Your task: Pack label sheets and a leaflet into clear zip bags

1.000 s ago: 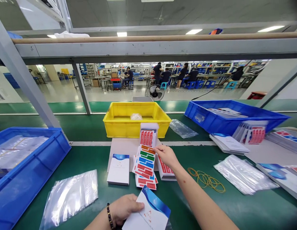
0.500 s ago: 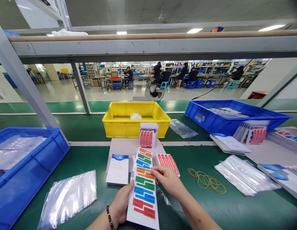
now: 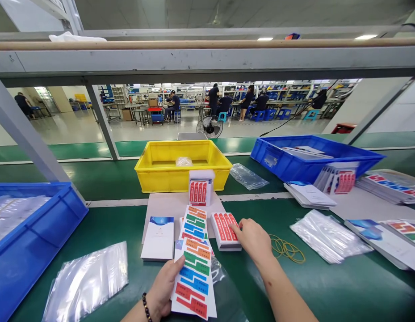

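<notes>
While the multicoloured label sheet [image 3: 193,277] is pinched at its left edge by the left hand [image 3: 167,286], the red-label stack [image 3: 226,229] is touched by the right hand's [image 3: 254,239] fingertips, its grip otherwise empty.

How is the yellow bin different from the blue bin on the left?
The yellow bin holds a small clear bundle; the left blue bin holds several clear packets. The yellow bin sits near the middle; the left blue bin runs off the picture. Both have open tops.
</notes>
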A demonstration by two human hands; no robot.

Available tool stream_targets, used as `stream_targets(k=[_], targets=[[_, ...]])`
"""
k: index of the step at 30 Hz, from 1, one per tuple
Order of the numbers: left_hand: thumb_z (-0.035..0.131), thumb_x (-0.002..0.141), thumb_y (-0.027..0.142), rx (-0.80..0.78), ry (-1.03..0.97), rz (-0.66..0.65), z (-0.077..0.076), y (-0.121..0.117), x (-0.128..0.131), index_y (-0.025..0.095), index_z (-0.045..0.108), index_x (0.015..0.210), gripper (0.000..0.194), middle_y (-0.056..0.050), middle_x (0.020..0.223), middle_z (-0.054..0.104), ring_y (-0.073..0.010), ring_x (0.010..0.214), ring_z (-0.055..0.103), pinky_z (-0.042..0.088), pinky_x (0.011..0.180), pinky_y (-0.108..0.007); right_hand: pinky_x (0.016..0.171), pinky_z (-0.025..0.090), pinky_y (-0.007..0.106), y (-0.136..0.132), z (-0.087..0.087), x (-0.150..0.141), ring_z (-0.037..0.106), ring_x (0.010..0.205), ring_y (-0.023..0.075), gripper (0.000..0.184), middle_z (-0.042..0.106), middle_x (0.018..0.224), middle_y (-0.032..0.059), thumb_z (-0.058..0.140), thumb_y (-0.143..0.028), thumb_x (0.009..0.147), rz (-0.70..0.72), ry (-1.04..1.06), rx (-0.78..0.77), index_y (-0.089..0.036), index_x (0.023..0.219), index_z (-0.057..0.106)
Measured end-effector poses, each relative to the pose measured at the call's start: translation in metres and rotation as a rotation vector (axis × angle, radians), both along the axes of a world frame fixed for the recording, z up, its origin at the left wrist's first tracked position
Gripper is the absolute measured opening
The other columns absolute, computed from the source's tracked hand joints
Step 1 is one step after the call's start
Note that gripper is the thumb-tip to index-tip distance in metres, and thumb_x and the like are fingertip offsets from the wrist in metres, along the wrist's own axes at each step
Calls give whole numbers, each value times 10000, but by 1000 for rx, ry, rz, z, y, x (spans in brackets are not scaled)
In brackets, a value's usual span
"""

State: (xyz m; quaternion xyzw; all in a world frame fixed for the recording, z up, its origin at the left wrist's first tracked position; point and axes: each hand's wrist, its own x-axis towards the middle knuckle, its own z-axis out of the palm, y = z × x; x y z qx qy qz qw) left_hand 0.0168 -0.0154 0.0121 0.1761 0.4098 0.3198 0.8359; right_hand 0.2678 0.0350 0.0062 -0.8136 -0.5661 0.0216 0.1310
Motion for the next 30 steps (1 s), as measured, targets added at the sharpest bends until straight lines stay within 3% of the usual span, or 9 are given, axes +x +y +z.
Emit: stream_targets(k=[7, 9, 12, 15, 18, 21, 26, 30], targets=[[615, 760, 261, 18, 111, 73, -1, 1, 1, 72, 596, 848, 209, -159, 812, 712, -278, 725, 680, 531, 696, -379, 507, 364, 251, -2, 5, 7, 574, 598, 174, 194, 606, 625, 23, 437, -313, 808, -34, 239, 66, -200, 676, 523], [580, 783, 244, 19, 124, 121, 1, 2, 1, 77, 592, 863, 186, -153, 812, 713, -275, 728, 680, 530, 697, -386, 462, 371, 234, -7, 9, 4, 548, 517, 144, 199, 591, 592, -5, 427, -362, 815, 26, 475, 150, -196, 816, 537], [553, 799, 262, 12, 138, 180, 2, 2, 0, 79, 593, 882, 204, -143, 809, 713, -267, 724, 680, 528, 690, -376, 398, 361, 230, -20, 13, -17, 476, 399, 119, 341, 530, 495, -40, 546, -481, 733, 232, 1080, 200, -182, 895, 528], [557, 789, 367, 74, 93, 228, -4, 3, 0, 78, 610, 859, 302, -136, 787, 713, -251, 698, 678, 526, 675, -349, 419, 392, 234, -35, 12, -53, 475, 387, 109, 359, 515, 447, -41, 637, -499, 655, 419, 1368, -33, -170, 768, 550], [548, 767, 473, 149, 0, 231, -13, 3, 0, 72, 623, 840, 415, -153, 798, 708, -264, 724, 674, 519, 700, -367, 412, 385, 220, -45, 6, -84, 455, 368, 93, 326, 480, 431, -62, 629, -482, 651, 483, 1380, -206, -173, 715, 547], [594, 733, 470, 209, -68, 185, -20, 3, 0, 72, 627, 870, 422, -170, 845, 701, -278, 787, 665, 502, 753, -386, 382, 338, 195, -48, 0, -96, 417, 360, 78, 241, 450, 443, -72, 586, -411, 686, 494, 1284, -254, -175, 688, 537], [754, 596, 357, 272, -2, 172, -22, 1, 0, 89, 635, 877, 406, -158, 858, 703, -273, 779, 664, 491, 766, -379, 458, 335, 204, -47, -5, -87, 423, 471, 89, 145, 473, 530, -46, 513, -290, 752, 592, 1008, -152, -169, 705, 576], [753, 587, 384, 280, 51, 106, -17, -3, 0, 94, 634, 885, 433, -155, 846, 703, -268, 751, 665, 494, 748, -385, 515, 371, 232, -43, -5, -77, 457, 523, 116, 227, 470, 581, -43, 480, -334, 801, 522, 895, 25, -180, 944, 566]])
